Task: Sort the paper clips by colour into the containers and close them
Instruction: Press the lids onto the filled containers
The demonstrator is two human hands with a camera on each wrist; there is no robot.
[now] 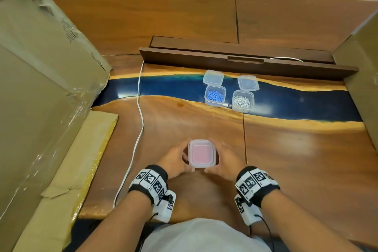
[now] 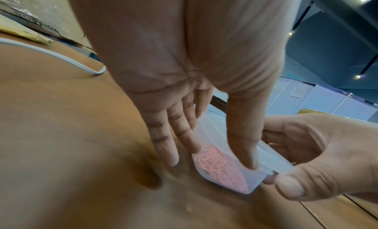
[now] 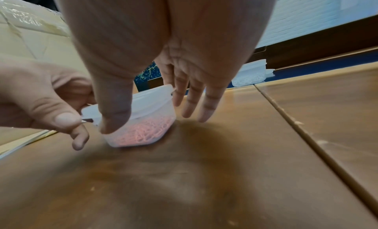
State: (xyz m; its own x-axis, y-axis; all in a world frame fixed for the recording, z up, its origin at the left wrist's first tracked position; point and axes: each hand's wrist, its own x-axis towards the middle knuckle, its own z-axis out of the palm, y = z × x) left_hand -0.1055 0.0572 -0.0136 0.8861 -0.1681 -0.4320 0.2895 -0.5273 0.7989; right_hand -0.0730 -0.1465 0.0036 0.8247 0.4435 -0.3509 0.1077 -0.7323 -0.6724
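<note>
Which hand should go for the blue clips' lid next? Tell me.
Either could, narrowly the left hand. Both hands flank the pink box, and the right hand is level with it. The blue box and its lid lie far ahead, slightly nearer the left.

The bare wooden table (image 1: 296,159) to the right is left open for passage, whereas the left is hemmed in by a white cable (image 1: 140,120) and cardboard boxes (image 1: 41,88), and the far side by a dark wooden ledge (image 1: 204,59).

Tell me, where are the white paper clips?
In the head view, the white paper clips sit in the open container far across the table, right of the blue clips.
</note>
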